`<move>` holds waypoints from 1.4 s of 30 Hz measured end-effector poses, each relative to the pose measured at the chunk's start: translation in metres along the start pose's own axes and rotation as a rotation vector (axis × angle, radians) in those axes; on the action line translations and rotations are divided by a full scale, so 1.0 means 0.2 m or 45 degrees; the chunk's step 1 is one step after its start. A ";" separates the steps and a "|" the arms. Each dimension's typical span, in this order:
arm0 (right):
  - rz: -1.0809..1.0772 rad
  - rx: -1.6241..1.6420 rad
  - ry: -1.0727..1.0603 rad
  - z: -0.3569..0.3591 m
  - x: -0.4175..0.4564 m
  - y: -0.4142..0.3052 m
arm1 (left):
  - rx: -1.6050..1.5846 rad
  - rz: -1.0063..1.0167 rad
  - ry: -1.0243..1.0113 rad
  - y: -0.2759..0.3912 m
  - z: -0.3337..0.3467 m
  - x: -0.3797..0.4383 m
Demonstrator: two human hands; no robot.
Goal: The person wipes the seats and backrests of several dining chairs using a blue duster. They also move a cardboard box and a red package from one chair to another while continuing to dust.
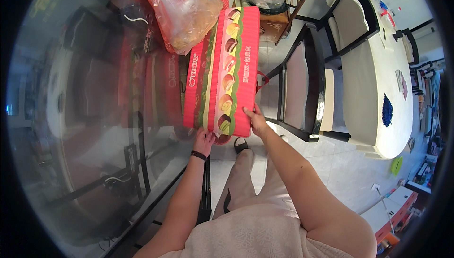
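Note:
A large red cardboard snack box (236,70) with a strip of printed cake pictures and some writing lies before me. My left hand (204,142) grips its near edge toward the left corner, the fingertips partly hidden. At the near right corner, my right hand (256,119) holds the side with the thumb on top. A red carry strap (262,80) sticks out from the box's right side. Against the far left part of the box rests a clear and red plastic bag (188,13) with blurred contents.
To my left stands a glossy, reflective panel (88,116). Black chairs (301,84) stand on the right beside a table with a white cover (365,98). A wooden shelf unit (276,27) is behind the box. My slippered foot (241,145) is below it.

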State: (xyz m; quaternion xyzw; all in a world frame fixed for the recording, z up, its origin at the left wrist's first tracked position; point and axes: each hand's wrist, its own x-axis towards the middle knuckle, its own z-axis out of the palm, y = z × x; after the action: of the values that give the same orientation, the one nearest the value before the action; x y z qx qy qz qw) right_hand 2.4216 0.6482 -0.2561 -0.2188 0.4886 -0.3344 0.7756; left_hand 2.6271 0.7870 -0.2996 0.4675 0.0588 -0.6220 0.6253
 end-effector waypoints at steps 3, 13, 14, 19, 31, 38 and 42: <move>-0.121 -0.110 -0.124 -0.03 0.10 0.05 | -0.013 0.016 -0.094 -0.02 -0.02 0.03; -0.882 -1.338 0.610 -0.04 0.00 0.33 | -0.031 -0.093 0.227 -0.13 -0.18 -0.01; -0.885 -1.374 0.481 -0.10 -0.10 0.36 | 0.014 -0.134 0.228 -0.17 -0.16 -0.06; -0.422 -1.372 -0.062 -0.58 -0.56 0.41 | 0.681 -0.455 -0.058 -0.48 0.13 -0.37; -1.084 -1.634 1.289 -2.08 -1.03 -1.02 | 1.856 0.075 -1.212 -1.11 1.28 -0.81; -0.838 -1.903 1.915 -3.04 -0.91 -1.73 | 2.098 0.686 -1.031 -1.10 1.75 -0.96; -1.053 -1.594 1.590 -3.09 -0.85 -1.81 | 2.230 1.018 -0.950 -1.03 2.03 -0.90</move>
State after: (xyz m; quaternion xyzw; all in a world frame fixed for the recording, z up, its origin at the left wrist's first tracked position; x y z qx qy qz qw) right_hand 1.7024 0.5182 -0.1745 -0.5287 0.7857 -0.3159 -0.0577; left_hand 2.2098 0.6940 -0.0618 0.5217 -0.7722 -0.2991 0.2052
